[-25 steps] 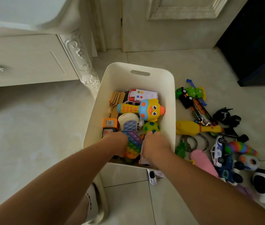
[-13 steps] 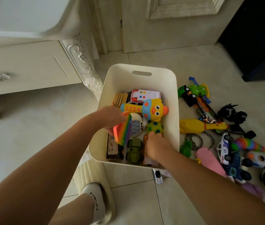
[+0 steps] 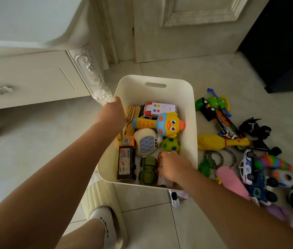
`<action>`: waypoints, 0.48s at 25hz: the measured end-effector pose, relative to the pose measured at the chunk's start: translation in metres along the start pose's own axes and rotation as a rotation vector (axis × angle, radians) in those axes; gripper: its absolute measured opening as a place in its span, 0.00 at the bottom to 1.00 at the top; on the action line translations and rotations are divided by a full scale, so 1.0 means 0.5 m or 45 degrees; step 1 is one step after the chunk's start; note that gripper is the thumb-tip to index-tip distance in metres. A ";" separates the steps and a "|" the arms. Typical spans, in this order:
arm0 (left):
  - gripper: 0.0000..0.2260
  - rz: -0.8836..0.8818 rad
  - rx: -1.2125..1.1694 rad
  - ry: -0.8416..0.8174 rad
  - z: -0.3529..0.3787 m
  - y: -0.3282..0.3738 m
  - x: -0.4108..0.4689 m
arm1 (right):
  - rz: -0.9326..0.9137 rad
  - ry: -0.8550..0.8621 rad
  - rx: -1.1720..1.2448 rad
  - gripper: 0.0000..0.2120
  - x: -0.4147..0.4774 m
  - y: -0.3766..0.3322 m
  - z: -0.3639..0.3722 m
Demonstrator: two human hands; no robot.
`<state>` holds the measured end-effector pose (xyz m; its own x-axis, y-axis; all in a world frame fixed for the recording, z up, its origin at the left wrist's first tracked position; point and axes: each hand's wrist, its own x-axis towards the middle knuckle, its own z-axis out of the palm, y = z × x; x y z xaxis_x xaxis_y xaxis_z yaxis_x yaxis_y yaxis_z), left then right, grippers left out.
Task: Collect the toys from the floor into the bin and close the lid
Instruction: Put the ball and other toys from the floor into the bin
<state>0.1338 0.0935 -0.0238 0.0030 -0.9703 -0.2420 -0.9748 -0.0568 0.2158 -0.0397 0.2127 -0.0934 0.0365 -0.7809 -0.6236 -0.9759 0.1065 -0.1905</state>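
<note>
Our left hand (image 3: 111, 113) meets the rim of the smooth cream plastic bin (image 3: 178, 92) (its fingers hidden, we cannot tell their grip); our right hand (image 3: 173, 168) grips an orange-edged toy (image 3: 162, 180) inside

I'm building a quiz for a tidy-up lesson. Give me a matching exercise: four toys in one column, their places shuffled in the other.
1 duck
2 chicken
3 green truck
4 small white car

a floor, right of the bin
b floor, just outside the bin's near wall
c in the bin, against its near wall
d in the bin, near its middle

Pairs: 1-d, 2-a, 3-c, 4-b
</note>
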 end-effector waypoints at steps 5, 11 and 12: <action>0.22 0.123 0.036 -0.161 0.106 0.017 -0.008 | -0.009 0.047 0.041 0.15 -0.002 -0.006 -0.007; 0.31 0.129 -0.048 -0.055 0.100 0.031 -0.028 | -0.157 0.023 0.025 0.07 -0.027 -0.008 -0.035; 0.30 0.173 -0.090 -0.008 0.084 0.056 -0.035 | -0.180 0.109 0.153 0.10 -0.037 -0.006 -0.041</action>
<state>0.0970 0.1189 -0.0530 -0.1293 -0.9686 -0.2122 -0.9481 0.0581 0.3127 -0.0418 0.2144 -0.0657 0.1481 -0.8422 -0.5183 -0.9294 0.0606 -0.3641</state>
